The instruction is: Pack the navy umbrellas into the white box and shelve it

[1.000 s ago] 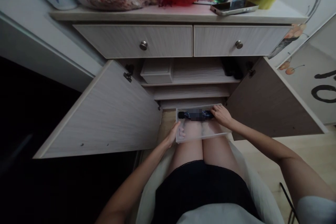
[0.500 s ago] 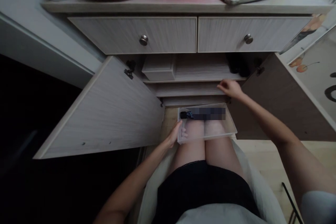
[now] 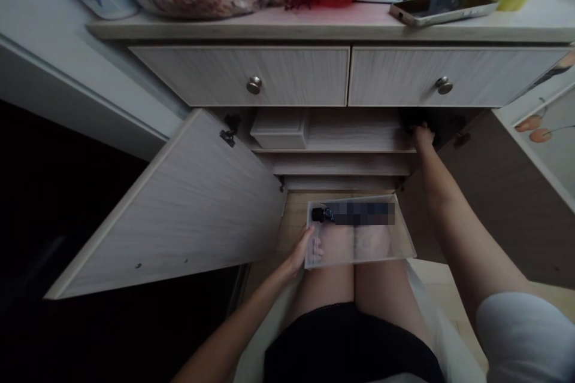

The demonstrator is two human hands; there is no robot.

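Two hands busy: left hand [image 3: 302,251] gripping clear plastic tray [image 3: 381,248] by its left edge, on the lap below the cabinet shelf [image 3: 350,140]; right hand [image 3: 423,134] reaching onto that shelf toward dark object [image 3: 408,121], grip unclear. Probably light, slightly flexible, slippery.

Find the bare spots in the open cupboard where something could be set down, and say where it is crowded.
The top shelf is bare between the pale box at its left and the dark thing that the right hand reaches at its right. The lower shelf looks bare. The countertop is crowded with bags, bottles and a phone.
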